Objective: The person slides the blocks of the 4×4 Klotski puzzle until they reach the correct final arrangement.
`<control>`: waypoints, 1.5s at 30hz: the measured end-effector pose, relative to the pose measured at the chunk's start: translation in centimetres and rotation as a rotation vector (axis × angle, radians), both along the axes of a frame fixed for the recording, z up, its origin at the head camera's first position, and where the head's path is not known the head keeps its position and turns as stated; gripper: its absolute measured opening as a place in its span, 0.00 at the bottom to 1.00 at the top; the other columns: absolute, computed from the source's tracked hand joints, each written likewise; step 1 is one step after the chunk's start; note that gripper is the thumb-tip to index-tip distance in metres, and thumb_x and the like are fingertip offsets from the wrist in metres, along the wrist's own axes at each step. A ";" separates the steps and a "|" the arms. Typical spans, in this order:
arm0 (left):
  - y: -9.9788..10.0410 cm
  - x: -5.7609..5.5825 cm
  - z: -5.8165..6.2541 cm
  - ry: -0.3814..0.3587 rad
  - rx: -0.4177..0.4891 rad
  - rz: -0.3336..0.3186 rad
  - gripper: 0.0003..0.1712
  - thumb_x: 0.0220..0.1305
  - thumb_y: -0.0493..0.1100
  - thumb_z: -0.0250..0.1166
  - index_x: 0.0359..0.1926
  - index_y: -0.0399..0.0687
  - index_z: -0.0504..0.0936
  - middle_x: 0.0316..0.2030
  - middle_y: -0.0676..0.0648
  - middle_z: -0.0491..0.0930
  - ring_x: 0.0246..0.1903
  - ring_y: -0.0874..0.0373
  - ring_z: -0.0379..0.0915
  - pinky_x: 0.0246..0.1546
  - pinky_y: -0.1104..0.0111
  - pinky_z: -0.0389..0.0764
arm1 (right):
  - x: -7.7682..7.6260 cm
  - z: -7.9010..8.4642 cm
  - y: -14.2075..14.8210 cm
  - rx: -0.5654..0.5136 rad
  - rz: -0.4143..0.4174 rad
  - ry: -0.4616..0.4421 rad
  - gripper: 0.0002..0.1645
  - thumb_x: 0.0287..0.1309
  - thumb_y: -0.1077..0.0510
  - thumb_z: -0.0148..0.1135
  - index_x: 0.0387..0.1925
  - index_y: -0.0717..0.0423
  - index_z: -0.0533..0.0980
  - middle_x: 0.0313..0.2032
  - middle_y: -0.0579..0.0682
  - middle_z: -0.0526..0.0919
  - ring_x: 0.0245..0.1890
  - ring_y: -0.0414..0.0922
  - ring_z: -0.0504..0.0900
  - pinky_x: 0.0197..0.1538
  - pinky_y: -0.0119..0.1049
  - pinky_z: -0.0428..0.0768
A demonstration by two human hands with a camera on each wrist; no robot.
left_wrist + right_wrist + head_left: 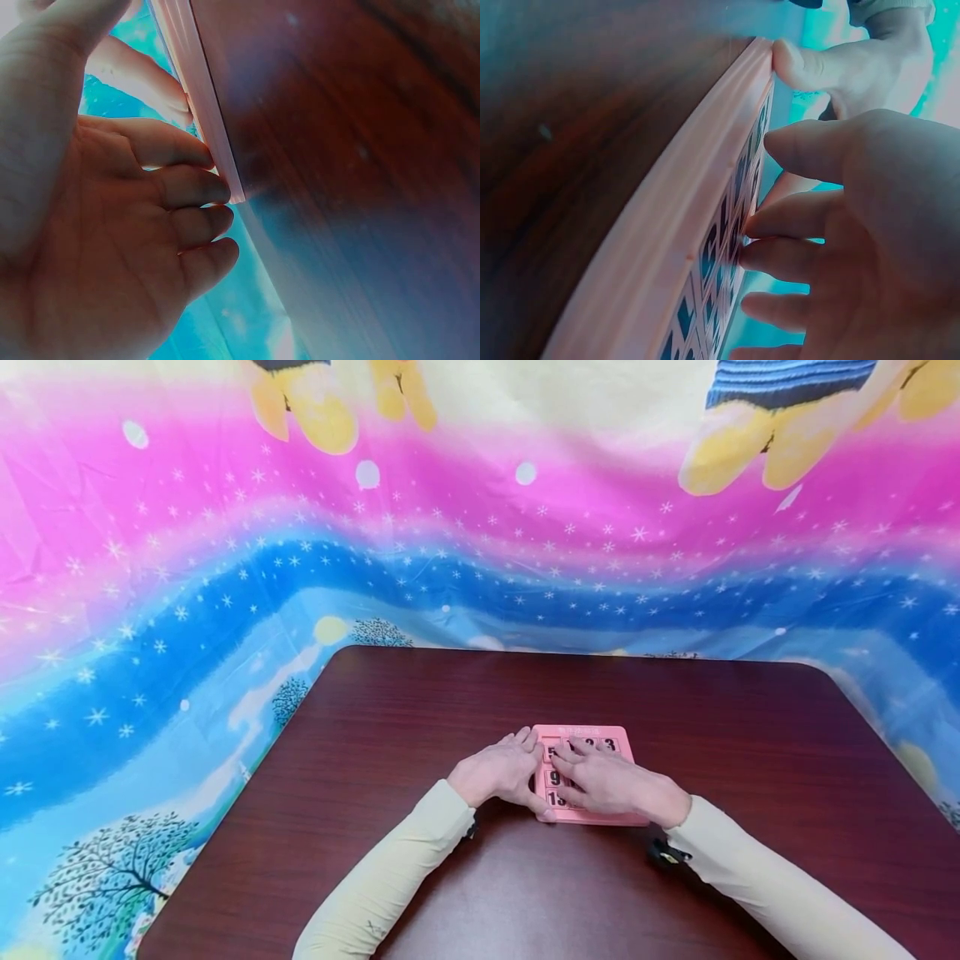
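Observation:
A pink number slide puzzle [628, 745] lies flat on the table, its tiles printed with black numbers. My left hand [501, 770] rests along its left side, the thumb at the near left corner. In the left wrist view, fingertips touch the puzzle's pink edge [204, 94]. From the right, my right hand [609, 781] reaches over the board with fingers spread and fingertips on the tiles, hiding several of them. The number tiles [721, 244] also show in the right wrist view, with the right fingers right at them. An unfilled slot shows at the top left.
The dark brown wooden table [420, 710] has rounded far corners. Behind and beside it hangs a colourful printed cloth [480, 527] with snowflakes and trees. Black wrist straps with small devices [667, 853] sit under the pale sleeves.

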State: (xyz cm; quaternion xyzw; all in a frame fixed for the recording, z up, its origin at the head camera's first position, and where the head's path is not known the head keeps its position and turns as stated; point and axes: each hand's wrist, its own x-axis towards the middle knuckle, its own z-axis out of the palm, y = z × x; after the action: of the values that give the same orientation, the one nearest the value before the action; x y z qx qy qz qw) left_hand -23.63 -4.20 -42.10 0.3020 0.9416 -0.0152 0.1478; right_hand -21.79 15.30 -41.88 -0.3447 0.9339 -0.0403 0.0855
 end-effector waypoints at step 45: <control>0.1 -0.1 -0.2 0.011 -0.021 0.000 0.71 0.42 0.81 0.65 0.76 0.42 0.53 0.78 0.40 0.46 0.78 0.51 0.40 0.79 0.63 0.48 | -1.4 -0.4 1.8 0.027 -0.055 0.004 0.38 0.69 0.42 0.52 0.71 0.62 0.63 0.72 0.62 0.63 0.74 0.62 0.56 0.69 0.67 0.61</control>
State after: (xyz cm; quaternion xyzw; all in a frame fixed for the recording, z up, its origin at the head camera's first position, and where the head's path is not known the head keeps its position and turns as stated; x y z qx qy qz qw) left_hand -23.76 -4.12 -42.26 0.3006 0.9421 -0.0268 0.1460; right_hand -23.23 17.10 -42.29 -0.3178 0.9437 -0.0294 0.0873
